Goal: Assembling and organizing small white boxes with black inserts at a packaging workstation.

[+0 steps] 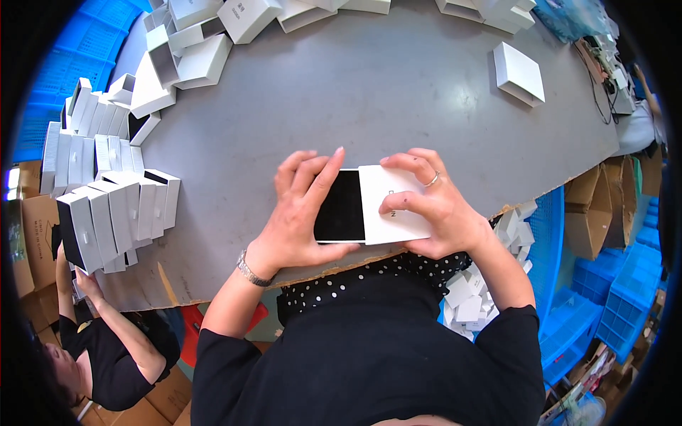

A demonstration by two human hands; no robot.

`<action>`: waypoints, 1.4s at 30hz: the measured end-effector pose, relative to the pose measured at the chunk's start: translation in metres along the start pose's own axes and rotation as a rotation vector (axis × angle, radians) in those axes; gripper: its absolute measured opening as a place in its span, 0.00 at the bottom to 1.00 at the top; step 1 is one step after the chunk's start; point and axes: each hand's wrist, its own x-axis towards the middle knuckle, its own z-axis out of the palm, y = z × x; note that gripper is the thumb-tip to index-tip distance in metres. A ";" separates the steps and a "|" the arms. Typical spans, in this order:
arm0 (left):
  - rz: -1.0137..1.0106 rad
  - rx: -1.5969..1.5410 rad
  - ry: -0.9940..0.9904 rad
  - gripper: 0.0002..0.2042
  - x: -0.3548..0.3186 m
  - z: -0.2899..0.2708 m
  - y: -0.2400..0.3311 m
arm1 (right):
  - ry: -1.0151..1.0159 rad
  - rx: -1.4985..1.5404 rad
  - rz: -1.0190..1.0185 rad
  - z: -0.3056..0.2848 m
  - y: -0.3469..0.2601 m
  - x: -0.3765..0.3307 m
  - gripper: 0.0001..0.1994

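Close to the table's front edge, my two hands hold a white slide-out box between them. Its inner tray [339, 207], lined in black, sticks out to the left of the white sleeve [380, 213]. My left hand [302, 206] grips the tray's left end, thumb along the near edge and fingers at the far edge. My right hand [433, 202], with a ring on one finger, is closed round the right part of the sleeve, its far and near edges between the fingers and thumb. The tray's left end is hidden by my left hand.
Stacked white boxes [106, 213] stand at the table's left; more white boxes [249, 18] lie along the back. One white box [518, 73] sits far right. Blue crates [625, 298] and a bin of small white boxes [469, 298] are at right. A co-worker [114, 341] is at lower left.
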 end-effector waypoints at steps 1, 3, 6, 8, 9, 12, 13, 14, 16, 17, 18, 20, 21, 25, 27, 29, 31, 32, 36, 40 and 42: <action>0.087 -0.052 0.034 0.54 0.001 0.001 -0.003 | 0.007 0.006 -0.022 0.002 0.001 0.006 0.27; 0.020 -0.204 0.087 0.55 -0.005 0.009 -0.011 | -0.014 0.016 -0.015 0.000 -0.002 0.008 0.28; -0.234 -0.766 0.358 0.57 -0.004 -0.003 0.002 | -0.067 -0.006 0.010 0.000 -0.008 0.007 0.28; -0.203 -0.936 0.514 0.50 0.000 0.025 -0.006 | 0.021 -0.069 0.048 0.010 -0.017 0.005 0.28; -0.047 -0.631 0.291 0.46 -0.003 0.033 -0.012 | 0.056 -0.104 0.058 0.012 -0.019 0.009 0.28; -0.098 -0.714 0.390 0.51 0.003 0.041 -0.004 | 0.062 -0.114 0.009 0.006 -0.008 0.020 0.28; -0.104 -0.694 0.407 0.51 0.002 0.039 -0.004 | 0.040 -0.114 0.010 0.006 -0.006 0.022 0.28; -0.090 -0.751 0.330 0.50 0.001 0.036 -0.003 | -0.009 -0.078 -0.039 0.012 -0.010 0.027 0.28; -0.081 -0.800 0.260 0.49 -0.001 0.032 -0.006 | 0.019 -0.070 -0.040 0.024 -0.016 0.022 0.28; -0.113 -0.914 0.338 0.48 -0.001 0.029 -0.009 | 0.015 -0.065 -0.052 0.024 -0.017 0.022 0.28; -0.144 -1.027 0.416 0.48 -0.001 0.028 -0.011 | -0.007 -0.062 -0.044 0.022 -0.018 0.023 0.29; -0.027 -0.694 0.363 0.47 0.011 0.039 0.001 | -0.031 -0.064 -0.031 0.024 -0.022 0.029 0.29; -0.027 -0.817 0.434 0.46 0.017 0.045 0.004 | -0.015 -0.073 -0.048 0.028 -0.027 0.038 0.29; -0.154 -0.663 0.470 0.38 0.012 0.043 0.016 | -0.032 -0.080 -0.038 0.028 -0.024 0.032 0.30; -0.032 -0.252 0.594 0.33 0.000 -0.011 0.026 | -0.046 -0.198 0.037 0.004 -0.018 0.013 0.29; 0.045 0.409 0.932 0.22 -0.048 -0.064 0.006 | 0.076 -0.212 0.217 -0.033 0.001 -0.023 0.26; -0.235 0.585 1.258 0.27 -0.083 -0.135 0.002 | 0.179 -0.376 0.502 -0.074 0.002 -0.061 0.28; -0.375 0.905 1.121 0.37 -0.095 -0.168 0.012 | 0.161 -0.530 0.590 -0.095 0.000 -0.079 0.28; -0.772 0.789 0.721 0.37 -0.121 -0.220 -0.018 | 0.340 -0.734 0.742 -0.133 0.024 -0.109 0.24; -0.337 0.853 0.595 0.37 -0.075 -0.195 -0.022 | 0.494 -0.648 0.602 -0.116 0.047 -0.050 0.22; -0.155 0.875 0.419 0.36 -0.040 -0.174 -0.010 | 0.536 -0.667 0.523 -0.109 0.065 -0.015 0.24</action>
